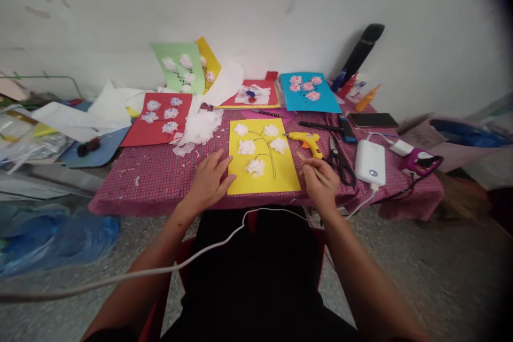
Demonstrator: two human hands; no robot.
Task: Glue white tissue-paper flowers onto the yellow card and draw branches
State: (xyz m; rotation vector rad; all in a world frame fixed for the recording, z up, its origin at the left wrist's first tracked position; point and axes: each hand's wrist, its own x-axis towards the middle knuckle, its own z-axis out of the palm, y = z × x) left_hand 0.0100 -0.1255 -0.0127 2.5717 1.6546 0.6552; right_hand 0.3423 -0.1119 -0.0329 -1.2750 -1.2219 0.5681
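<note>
In front of me on the table lies a yellow sheet of paper [256, 183], with several white tissue flowers [255, 167] on it and thin dark stem lines drawn between them. My left hand [211, 177] is open, its fingers spread and resting by the sheet's left edge. At the lower right edge of the sheet, my right hand [319, 180] is closed around a slim wood-coloured pencil [320, 175]. Just above that hand sits a yellow glue gun [308, 141], and black scissors [340, 163] lie to its right.
A red flower sheet [136, 128] and torn white tissue [200, 128] lie left, a blue flower sheet [288, 96] at the back. To the right are a white power bank [370, 162], a phone [373, 120] and an orange bottle [366, 99]. A white cable [216, 245] crosses my lap.
</note>
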